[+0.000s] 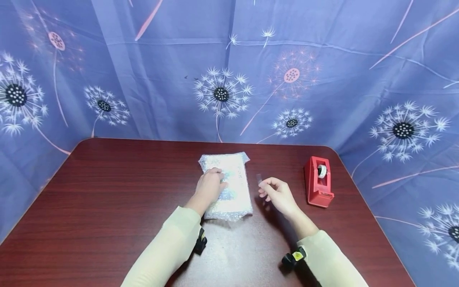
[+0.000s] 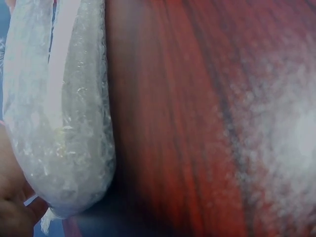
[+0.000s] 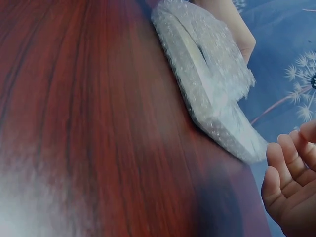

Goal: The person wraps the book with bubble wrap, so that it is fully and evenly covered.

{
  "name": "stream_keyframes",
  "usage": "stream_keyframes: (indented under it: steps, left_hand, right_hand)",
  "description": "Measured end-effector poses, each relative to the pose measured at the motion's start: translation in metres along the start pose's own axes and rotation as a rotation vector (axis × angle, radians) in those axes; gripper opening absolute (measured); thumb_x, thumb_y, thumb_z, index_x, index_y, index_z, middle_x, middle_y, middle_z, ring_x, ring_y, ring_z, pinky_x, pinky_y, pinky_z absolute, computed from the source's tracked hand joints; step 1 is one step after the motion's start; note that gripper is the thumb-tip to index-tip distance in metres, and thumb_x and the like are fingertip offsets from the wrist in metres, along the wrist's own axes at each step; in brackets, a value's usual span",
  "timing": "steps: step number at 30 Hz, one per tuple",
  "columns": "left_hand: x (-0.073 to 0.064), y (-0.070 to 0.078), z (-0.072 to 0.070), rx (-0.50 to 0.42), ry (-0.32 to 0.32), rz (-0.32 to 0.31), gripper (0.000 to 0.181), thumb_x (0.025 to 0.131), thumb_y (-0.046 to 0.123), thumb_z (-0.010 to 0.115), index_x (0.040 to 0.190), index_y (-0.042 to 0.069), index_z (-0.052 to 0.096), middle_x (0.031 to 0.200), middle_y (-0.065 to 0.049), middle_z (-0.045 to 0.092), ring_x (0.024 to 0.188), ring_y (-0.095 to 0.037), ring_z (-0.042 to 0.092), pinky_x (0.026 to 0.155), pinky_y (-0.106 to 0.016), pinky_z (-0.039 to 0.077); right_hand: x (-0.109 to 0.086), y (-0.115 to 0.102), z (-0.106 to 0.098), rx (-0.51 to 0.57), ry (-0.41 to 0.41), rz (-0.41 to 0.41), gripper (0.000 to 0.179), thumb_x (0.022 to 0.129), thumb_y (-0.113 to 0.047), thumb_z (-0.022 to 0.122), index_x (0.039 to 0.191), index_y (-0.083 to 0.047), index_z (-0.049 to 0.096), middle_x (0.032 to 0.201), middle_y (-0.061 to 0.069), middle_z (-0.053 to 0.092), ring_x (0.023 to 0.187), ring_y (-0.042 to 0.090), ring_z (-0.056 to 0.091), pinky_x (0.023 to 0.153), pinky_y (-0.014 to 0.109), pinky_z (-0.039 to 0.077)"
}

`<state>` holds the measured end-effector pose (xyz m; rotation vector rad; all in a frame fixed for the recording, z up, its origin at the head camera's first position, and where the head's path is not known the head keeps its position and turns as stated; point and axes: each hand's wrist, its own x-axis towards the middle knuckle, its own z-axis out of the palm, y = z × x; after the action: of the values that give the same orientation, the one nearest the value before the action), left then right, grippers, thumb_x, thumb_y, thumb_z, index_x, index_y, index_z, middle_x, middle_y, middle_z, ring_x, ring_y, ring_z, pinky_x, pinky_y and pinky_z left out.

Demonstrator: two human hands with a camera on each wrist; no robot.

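Note:
A flat package in clear bubble wrap [image 1: 237,191] lies on the table in front of me. My left hand [image 1: 209,186] rests on its left half, the fingers pointing toward the far end and the thumb toward the middle. To the right of the package, my right hand [image 1: 279,196] pinches a short strip of clear tape [image 1: 259,178] between thumb and forefinger, raised over the table. In the right wrist view the other fingers of the right hand [image 3: 294,185] are loosely bent, near one end of the wrapped package [image 3: 197,98]; the tape is out of sight there.
A red tape dispenser [image 1: 318,187] with a white-cored roll [image 1: 322,171] stands on the right side of the dark red-brown wooden table [image 1: 107,187]. A blue curtain [image 1: 161,87] with dandelion print hangs along the table's far edge and sides.

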<state>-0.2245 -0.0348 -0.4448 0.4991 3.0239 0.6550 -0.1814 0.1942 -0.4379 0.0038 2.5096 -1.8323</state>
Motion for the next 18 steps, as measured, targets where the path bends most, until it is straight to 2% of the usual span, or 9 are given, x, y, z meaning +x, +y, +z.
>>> stream_keyframes:
  steps: [6,12,18]
  left_hand:
    - [0.000,0.000,0.000,0.015,-0.006,-0.001,0.038,0.090,0.030,0.063,0.121,0.008,0.065,0.134,-0.005,0.056,0.125,-0.026,0.050,0.102,-0.041,0.044]
    - [0.000,-0.002,0.001,0.029,-0.007,0.005,0.039,0.091,0.031,0.062,0.123,0.008,0.064,0.135,-0.005,0.056,0.126,-0.026,0.050,0.104,-0.040,0.043]
    - [0.001,-0.001,0.002,0.039,0.007,0.009,0.039,0.089,0.032,0.064,0.121,0.009,0.066,0.133,-0.005,0.057,0.124,-0.026,0.051,0.102,-0.040,0.045]
  right_hand:
    - [0.006,-0.006,0.014,0.013,-0.045,0.019,0.022,0.092,-0.014,0.058,0.097,0.008,0.061,0.067,0.004,0.060,0.053,0.010,0.057,0.046,0.020,0.045]
    - [0.013,-0.014,0.032,0.038,-0.104,0.035,0.022,0.093,-0.011,0.055,0.096,0.010,0.059,0.059,0.001,0.055,0.044,0.009,0.049,0.038,0.017,0.038]
    - [0.020,-0.025,0.049,0.093,-0.166,0.126,0.025,0.092,-0.013,0.054,0.099,0.011,0.056,0.054,-0.002,0.054,0.040,0.007,0.047,0.037,0.018,0.036]
